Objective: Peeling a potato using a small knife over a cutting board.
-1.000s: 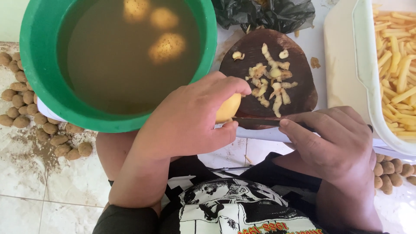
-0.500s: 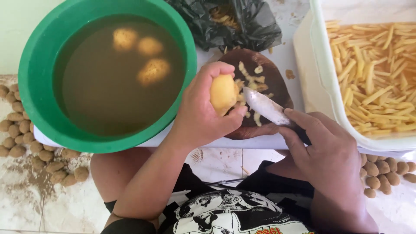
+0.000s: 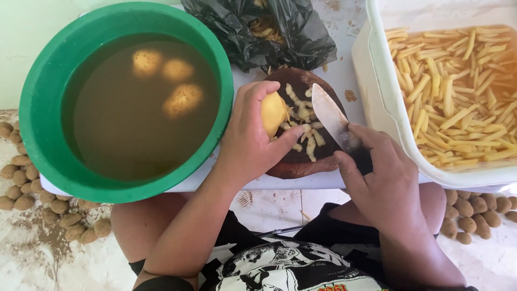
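A green basin (image 3: 37,108) of murky brown water sits at the left of the white counter (image 3: 344,59), with three potatoes (image 3: 164,81) floating in it. A black plastic bag (image 3: 269,27) of peelings lies beyond the round dark cutting board (image 3: 291,164). A white tub (image 3: 377,108) of cut potato strips stands at the right. Unpeeled potatoes (image 3: 32,183) lie on the floor at both sides. My left hand (image 3: 247,140) has its grip closed around a peeled yellow potato (image 3: 273,113), held over the board's left edge. My right hand (image 3: 385,178) grips the knife (image 3: 329,116), blade flat above the scraps on the board.
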